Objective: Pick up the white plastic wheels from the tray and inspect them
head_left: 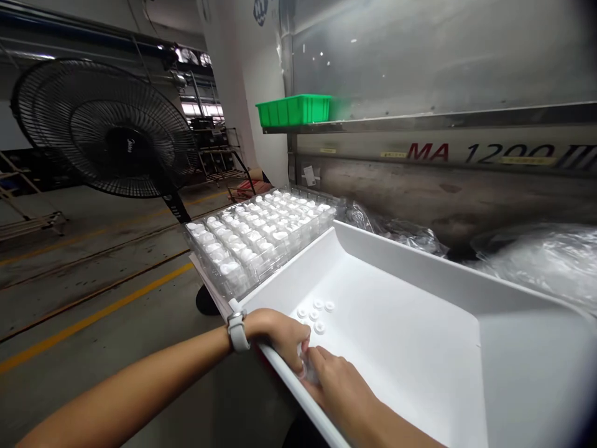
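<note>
My left hand, with a white watch on its wrist, rests over the near rim of a large white tray. My right hand lies inside the tray just beside it. The fingertips of both hands meet around a small clear-white part, mostly hidden by the fingers. Several small white round caps lie loose on the tray floor just beyond my fingers.
A stack of clear blister trays filled with white parts sits at the tray's far left end. Crumpled clear plastic bags lie behind the tray. A green bin stands on the machine ledge. A black floor fan stands at left.
</note>
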Tool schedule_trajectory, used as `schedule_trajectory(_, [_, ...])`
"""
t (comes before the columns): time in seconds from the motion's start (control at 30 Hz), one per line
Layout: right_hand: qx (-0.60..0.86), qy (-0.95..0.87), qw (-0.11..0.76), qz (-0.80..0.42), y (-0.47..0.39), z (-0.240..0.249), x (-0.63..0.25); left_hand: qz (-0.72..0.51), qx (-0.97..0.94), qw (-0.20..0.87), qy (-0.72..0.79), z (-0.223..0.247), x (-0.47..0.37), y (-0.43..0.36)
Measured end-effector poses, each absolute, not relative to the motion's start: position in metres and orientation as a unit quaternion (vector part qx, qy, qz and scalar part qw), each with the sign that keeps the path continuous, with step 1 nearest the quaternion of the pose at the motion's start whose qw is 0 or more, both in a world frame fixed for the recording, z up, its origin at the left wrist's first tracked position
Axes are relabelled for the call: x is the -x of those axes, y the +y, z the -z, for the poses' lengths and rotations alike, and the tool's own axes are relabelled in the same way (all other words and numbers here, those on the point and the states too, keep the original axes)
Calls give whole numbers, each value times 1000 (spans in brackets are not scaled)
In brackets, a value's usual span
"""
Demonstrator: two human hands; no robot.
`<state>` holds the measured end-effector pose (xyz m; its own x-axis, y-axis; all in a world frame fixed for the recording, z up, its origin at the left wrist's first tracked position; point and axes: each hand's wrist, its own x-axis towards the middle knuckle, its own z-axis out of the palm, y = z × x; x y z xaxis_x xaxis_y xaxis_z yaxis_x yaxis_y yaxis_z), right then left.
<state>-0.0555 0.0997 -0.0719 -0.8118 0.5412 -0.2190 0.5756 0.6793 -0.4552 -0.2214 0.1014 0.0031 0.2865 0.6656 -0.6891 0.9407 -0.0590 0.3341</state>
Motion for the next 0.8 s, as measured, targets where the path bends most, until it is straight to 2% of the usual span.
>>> schedule_trajectory(0.2, [-273,881,-80,377,100,80,54,223,-687,405,560,2,221,109])
schedule_trajectory(0.43, [-223,843,-181,456,105,83,58,165,-625,510,567,2,224,113])
schedule_trajectory(0.63, [-194,838,-300,413,108,76,54,-61,-490,692,527,-3,228,111])
schedule_trajectory(0.8, [-137,865,-381,298,130,43,29,-334,-345,728,488,-20,207,89])
